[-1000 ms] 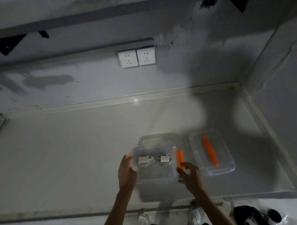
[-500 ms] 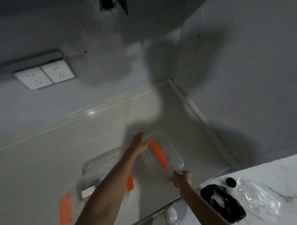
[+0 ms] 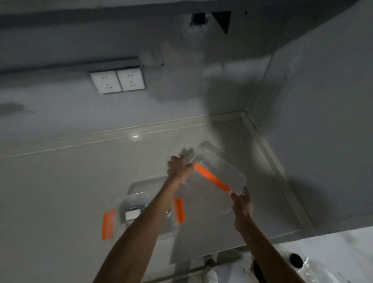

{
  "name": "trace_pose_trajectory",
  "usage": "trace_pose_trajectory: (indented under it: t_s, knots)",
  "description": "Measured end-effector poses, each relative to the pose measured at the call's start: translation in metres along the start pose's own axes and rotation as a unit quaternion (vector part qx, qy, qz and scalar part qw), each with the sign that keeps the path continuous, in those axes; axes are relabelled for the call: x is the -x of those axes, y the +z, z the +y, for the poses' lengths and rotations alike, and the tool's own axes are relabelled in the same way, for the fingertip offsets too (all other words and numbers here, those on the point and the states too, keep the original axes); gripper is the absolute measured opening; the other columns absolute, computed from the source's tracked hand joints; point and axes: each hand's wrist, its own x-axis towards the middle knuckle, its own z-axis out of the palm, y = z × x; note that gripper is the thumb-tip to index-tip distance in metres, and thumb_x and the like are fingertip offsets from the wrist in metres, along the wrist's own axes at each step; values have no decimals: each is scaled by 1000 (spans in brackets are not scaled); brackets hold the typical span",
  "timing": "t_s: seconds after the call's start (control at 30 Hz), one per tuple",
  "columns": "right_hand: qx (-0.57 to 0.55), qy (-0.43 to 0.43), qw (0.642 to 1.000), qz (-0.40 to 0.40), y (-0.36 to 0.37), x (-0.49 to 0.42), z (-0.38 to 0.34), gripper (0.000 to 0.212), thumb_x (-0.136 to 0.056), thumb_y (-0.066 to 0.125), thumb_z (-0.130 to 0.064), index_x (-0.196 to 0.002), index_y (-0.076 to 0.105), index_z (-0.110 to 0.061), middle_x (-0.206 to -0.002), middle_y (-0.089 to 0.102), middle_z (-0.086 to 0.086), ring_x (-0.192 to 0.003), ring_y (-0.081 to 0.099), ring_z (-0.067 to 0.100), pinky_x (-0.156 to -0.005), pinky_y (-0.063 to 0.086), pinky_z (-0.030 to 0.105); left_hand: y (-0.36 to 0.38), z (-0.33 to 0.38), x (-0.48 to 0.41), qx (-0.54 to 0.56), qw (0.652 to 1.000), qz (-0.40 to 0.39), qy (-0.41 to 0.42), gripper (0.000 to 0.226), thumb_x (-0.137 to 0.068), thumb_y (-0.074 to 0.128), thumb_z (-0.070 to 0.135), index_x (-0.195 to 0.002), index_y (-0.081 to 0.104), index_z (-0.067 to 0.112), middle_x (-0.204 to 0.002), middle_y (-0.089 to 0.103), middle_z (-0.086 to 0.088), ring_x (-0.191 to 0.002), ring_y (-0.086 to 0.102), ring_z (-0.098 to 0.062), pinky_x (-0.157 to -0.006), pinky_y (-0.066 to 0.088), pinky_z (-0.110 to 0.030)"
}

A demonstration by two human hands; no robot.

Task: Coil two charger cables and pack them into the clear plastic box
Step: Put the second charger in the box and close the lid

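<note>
Clear plastic box [image 3: 139,209] resting open near the counter's [image 3: 55,190] front edge, one white charger [image 3: 132,214] visible inside, orange latches [image 3: 108,224] splayed at both ends. Lid [image 3: 220,172] held up and right of it, long axis and orange handle [image 3: 210,178] running diagonally. Left hand [image 3: 179,166] gripping the far end, right hand [image 3: 241,201] clasping the near corner. No readable labels or writing. Likely next: swinging it left over the box.

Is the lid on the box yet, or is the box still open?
Still open. Both hands, left and right, hold the clear lid up beside the box, which shows a white charger inside.
</note>
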Motion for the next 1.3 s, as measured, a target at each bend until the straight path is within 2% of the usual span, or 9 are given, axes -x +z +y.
trace_pose_trajectory:
  t_s: [0.17, 0.3, 0.43, 0.5, 0.63, 0.73, 0.87, 1.03, 1.3]
  knots:
    - [13, -126, 988, -89, 40, 30, -58, 53, -74, 61, -13, -127, 61, -22, -80, 56, 2, -64, 49, 9, -58, 42, 23, -81, -69, 51, 112, 985, 128, 3, 35, -83, 63, 24, -116, 65, 11, -112, 59, -24, -103, 60, -36, -95, 43, -35]
    - [74, -164, 976, -119, 76, 76, -59, 4, -80, 68, -10, -81, 65, -12, -73, 53, -4, -69, 47, 12, -62, 37, 29, -110, -141, 101, 125, 981, 144, -19, 32, -81, 69, 12, -111, 64, 2, -99, 64, -25, -88, 64, -34, -80, 46, -31]
    - [147, -219, 956, -131, 94, 131, -36, 9, -82, 67, -11, -75, 67, -17, -53, 46, -9, -53, 42, 5, -55, 34, 28, -102, -203, 153, 104, 981, 146, -68, 37, -86, 66, 17, -120, 60, 4, -105, 60, -19, -93, 63, -31, -84, 48, -34]
    - [179, -274, 935, -134, 94, 152, -21, 11, -83, 60, -22, -88, 70, -26, -47, 42, -5, -46, 41, 5, -50, 35, 29, -93, -220, 177, 94, 982, 139, -83, 40, -88, 62, 13, -127, 56, 4, -101, 53, -16, -98, 59, -34, -85, 44, -32]
    - [221, -318, 914, -125, 85, 159, 9, 44, -87, 54, -28, -131, 56, -32, -68, 62, 4, -60, 60, 22, -55, 52, 34, -72, -234, 202, 79, 987, 127, -67, 57, -83, 55, 9, -139, 47, 8, -93, 55, -19, -91, 57, -35, -75, 43, -30]
    - [251, -363, 887, -137, 83, 153, 11, 44, -90, 45, -38, -132, 57, -27, -65, 62, 5, -58, 58, 23, -56, 53, 35, -69, -226, 203, 77, 984, 139, -82, 65, -82, 52, -1, -145, 38, 10, -110, 57, -24, -103, 57, -38, -89, 47, -38]
    - [272, -345, 892, -105, 100, 144, 2, 48, -80, 59, -11, -128, 59, -2, -90, 67, 27, -83, 64, 42, -78, 52, 43, -81, -218, 182, 39, 985, 148, -79, 60, -79, 52, 0, -138, 47, 5, -119, 57, -24, -111, 55, -42, -96, 42, -39]
    - [324, -267, 894, -154, 113, 143, 4, 55, -86, 48, -23, -140, 48, -25, -86, 68, 26, -80, 68, 37, -66, 46, 30, -84, -214, 167, 45, 982, 101, -156, 46, -86, 46, 10, -132, 46, 8, -121, 54, -23, -116, 53, -42, -97, 43, -42]
    - [303, -249, 908, -148, 111, 153, 5, 48, -93, 52, -16, -141, 47, -21, -99, 73, 23, -90, 69, 36, -68, 41, 27, -68, -234, 168, 62, 981, 133, -125, 71, -83, 44, 0, -151, 25, 11, -127, 60, -21, -118, 56, -38, -96, 45, -42]
